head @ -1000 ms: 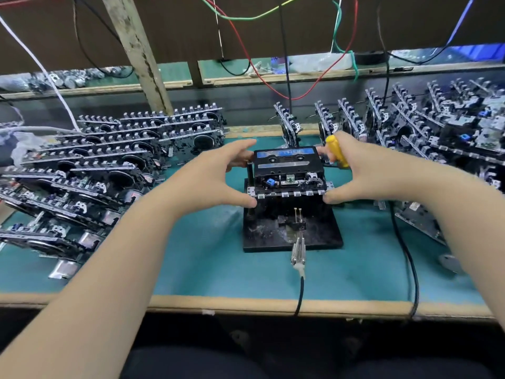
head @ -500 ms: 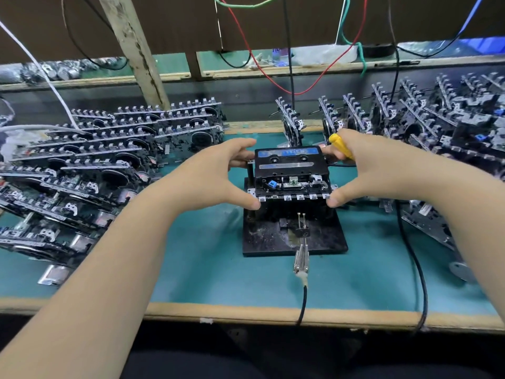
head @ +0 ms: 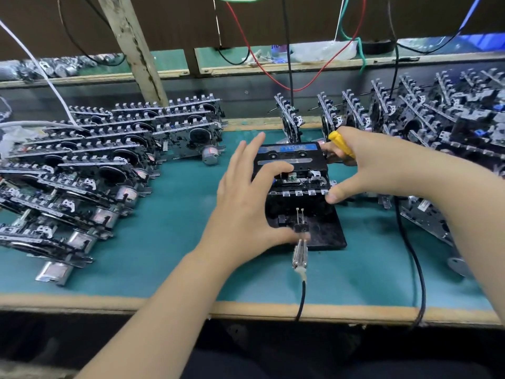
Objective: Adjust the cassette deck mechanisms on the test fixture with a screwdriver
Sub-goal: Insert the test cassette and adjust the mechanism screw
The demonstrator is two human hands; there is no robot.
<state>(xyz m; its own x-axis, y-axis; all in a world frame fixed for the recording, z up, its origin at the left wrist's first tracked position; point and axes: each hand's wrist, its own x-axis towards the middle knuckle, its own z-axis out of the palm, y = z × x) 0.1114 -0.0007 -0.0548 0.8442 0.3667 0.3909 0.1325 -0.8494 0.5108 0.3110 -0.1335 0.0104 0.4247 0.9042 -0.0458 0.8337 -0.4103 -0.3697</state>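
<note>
Green bench mat [head: 169,231] | cassette [head: 289,155] blue label blurred, unreadable

Green-topped bench [head: 169,236]: black test fixture [head: 322,231] at centre, stacked cassette deck mechanisms [head: 90,165] on left, more mechanisms [head: 437,124] on right, black cable [head: 415,263].

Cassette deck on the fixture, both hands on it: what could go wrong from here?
1. The right hand holds the yellow screwdriver while its thumb presses the deck; the tool could slip or knock the upright decks just behind it.
2. The left hand covers the deck's left side and the fixture, hiding parts there; fingers could bump the two pins.
</note>
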